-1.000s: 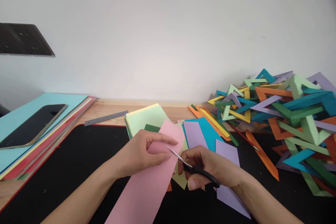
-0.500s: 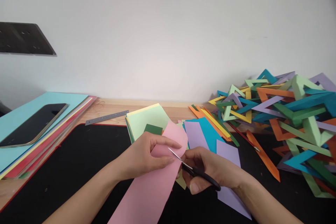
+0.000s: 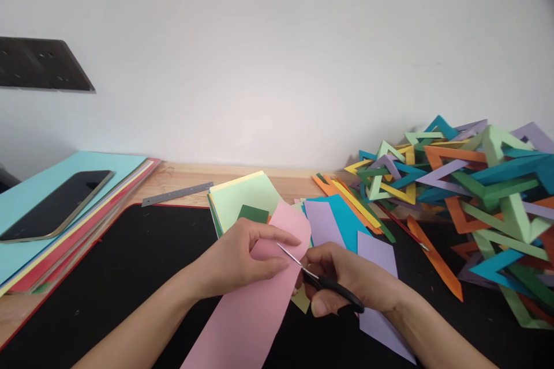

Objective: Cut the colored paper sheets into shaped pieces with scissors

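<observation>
A long pink paper strip (image 3: 251, 317) runs from the bottom edge up to the middle, its far end curved over. My left hand (image 3: 242, 256) grips the strip from the left, with thumb and forefinger lying on its upper face. From the right, my right hand (image 3: 333, 282) is closed round the black-handled scissors (image 3: 320, 281). Their silver blade lies across the pink paper, pointing up and left between the left thumb and forefinger. The lower blade is hidden by the paper.
Behind the hands lie green sheets (image 3: 246, 190), purple pieces (image 3: 322, 222) and a blue sheet (image 3: 346, 213). A steel ruler (image 3: 177, 193) is at centre-left. A phone (image 3: 56, 204) rests on stacked paper at left. Interlocked paper shapes (image 3: 485, 179) are heaped at right.
Both hands, the pink strip and the scissors have hardly moved. The whole view has shifted very slightly.
</observation>
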The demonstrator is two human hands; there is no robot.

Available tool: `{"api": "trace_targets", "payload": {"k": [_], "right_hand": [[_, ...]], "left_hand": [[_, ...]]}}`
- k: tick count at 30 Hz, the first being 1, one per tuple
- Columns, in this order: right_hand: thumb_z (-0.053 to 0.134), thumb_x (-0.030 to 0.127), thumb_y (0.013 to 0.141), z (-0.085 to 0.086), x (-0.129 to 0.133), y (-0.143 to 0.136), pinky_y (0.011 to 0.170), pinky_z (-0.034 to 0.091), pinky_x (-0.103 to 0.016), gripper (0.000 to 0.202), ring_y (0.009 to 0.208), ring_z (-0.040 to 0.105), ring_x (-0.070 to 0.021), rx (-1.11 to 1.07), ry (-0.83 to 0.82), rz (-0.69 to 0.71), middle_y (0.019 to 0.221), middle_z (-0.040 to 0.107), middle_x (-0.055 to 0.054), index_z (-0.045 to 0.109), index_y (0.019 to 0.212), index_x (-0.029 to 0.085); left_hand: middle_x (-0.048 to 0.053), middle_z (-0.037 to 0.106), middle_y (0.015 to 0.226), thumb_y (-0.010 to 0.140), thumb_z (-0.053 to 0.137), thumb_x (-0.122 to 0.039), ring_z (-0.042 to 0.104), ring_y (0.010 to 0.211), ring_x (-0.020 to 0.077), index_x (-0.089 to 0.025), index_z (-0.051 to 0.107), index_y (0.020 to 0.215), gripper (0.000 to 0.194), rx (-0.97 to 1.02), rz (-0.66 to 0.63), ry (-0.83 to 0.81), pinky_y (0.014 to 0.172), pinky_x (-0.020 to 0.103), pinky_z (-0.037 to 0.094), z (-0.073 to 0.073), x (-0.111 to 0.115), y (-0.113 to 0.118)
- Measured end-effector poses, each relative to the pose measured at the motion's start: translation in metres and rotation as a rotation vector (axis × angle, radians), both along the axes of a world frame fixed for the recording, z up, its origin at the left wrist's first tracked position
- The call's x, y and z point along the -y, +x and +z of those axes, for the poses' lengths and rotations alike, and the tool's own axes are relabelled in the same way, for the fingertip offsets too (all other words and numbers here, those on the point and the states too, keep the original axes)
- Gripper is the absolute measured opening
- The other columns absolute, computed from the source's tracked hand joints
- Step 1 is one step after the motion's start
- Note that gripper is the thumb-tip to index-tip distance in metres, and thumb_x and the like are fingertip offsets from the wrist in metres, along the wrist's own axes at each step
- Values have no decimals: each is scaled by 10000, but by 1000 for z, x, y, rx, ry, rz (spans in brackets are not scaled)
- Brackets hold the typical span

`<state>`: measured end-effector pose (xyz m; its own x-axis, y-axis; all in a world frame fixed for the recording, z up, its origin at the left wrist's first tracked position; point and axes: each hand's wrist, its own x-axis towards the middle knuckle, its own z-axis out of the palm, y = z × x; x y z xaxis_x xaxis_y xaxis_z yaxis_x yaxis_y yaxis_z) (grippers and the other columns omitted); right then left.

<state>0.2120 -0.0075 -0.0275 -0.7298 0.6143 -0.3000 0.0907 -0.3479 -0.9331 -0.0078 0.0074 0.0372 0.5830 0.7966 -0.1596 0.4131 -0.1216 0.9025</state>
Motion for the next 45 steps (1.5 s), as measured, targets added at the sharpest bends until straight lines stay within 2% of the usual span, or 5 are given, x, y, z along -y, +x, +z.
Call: {"api": "trace_targets", "payload": {"k": [12, 17, 37, 40, 45], "right_hand": [[843, 332, 588, 0, 0, 1, 314, 281, -113, 396, 374, 407, -22, 87, -17, -30, 536, 547, 59, 671, 883, 130], [844, 372, 579, 0, -1, 2, 320, 296, -109, 427, 377, 425, -21, 118, -10, -40, 547, 559, 51, 684, 889, 126], [854, 326, 559, 2, 0, 1, 325, 346, -106, 440, 366, 479, -33, 159, -60, -61, 565, 636, 20, 701, 920, 126], [846, 342, 571, 3, 1, -2, 343, 350, -117, 433, 380, 477, -35, 116, -58, -49, 574, 626, 25, 688, 912, 125], [848, 334, 560, 1, 1, -4, 430, 363, -139, 355, 489, 493, -52, -2, -56, -20, 605, 598, 28, 654, 765, 118]], "left_hand": [[12, 714, 1114, 740, 653, -189, 625, 1077, 218, -191, 712, 1040, 305, 23, 3, 0, 947, 282, 460, 2, 1, 0], [19, 714, 1112, 743, 652, -192, 638, 1051, 218, -187, 705, 1050, 312, 10, 4, 4, 939, 291, 466, 1, 0, 0], [15, 705, 1132, 741, 647, -190, 622, 1079, 211, -177, 701, 1051, 315, 15, 9, -6, 957, 279, 447, 2, 1, 0], [11, 703, 1136, 742, 644, -187, 617, 1088, 210, -186, 703, 1049, 313, 15, 4, -1, 958, 278, 444, 1, 2, 1], [-2, 721, 1089, 722, 658, -165, 630, 1062, 198, -200, 718, 1000, 286, 72, 11, 9, 934, 266, 456, -9, 5, 7]]}}
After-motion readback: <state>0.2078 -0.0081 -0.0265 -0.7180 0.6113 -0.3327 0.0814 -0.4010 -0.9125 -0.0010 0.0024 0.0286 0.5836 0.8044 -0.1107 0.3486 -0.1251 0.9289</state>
